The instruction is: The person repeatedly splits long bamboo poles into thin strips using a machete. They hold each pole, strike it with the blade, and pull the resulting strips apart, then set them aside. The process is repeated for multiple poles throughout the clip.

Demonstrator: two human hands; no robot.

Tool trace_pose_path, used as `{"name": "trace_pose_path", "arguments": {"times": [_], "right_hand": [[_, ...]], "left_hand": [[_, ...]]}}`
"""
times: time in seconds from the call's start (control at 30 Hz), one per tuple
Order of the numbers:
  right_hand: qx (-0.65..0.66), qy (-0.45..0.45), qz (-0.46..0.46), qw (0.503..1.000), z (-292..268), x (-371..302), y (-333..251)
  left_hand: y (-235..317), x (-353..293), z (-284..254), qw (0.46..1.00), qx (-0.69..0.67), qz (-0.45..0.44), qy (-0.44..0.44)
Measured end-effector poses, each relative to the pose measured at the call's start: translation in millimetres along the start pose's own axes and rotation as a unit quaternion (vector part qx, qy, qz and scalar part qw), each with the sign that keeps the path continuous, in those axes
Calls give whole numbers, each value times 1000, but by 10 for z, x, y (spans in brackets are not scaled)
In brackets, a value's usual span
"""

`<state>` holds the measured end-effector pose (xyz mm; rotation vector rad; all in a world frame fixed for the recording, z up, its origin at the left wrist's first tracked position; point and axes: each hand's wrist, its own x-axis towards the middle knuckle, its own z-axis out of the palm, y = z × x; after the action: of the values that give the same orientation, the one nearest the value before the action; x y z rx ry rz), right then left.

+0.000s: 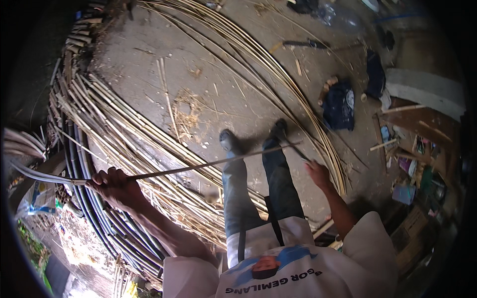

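Observation:
My left hand (117,187) is closed round a long, thin bamboo pole (184,169). The pole runs from the far left, past my fist, and across in front of my legs to a tapering tip on the right. In my right hand (317,173) is a slim dark tool (298,151) that looks like a knife, my fingers wrapped round its lower end. Its upper part slants up and left, crossing the pole near its tip. Whether the two touch I cannot tell.
Bundles of bamboo poles (124,111) lie along the left. A curved row of long bamboo strips (278,74) crosses the floor from far left to right. Dark cloth (339,105), a long dark tool (308,44) and a cardboard box (410,226) lie to the right.

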<state>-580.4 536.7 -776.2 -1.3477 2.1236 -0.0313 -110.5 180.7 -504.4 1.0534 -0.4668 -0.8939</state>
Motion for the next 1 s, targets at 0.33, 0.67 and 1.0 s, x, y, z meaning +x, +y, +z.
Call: {"name": "trace_pose_path", "arguments": {"times": [0.33,0.67,1.0], "right_hand": [[66,20,439,896,-1390,-1522,2392],[371,67,47,925,-2837,-40,-2],[434,-21,-176,884,-2290,-710,-875]], "left_hand": [[-78,-1023,835,953,263,120,90],[-678,-2885,1732,983,99,-109,112],[-748,-3761,1762,985,82,-142,49]]}}
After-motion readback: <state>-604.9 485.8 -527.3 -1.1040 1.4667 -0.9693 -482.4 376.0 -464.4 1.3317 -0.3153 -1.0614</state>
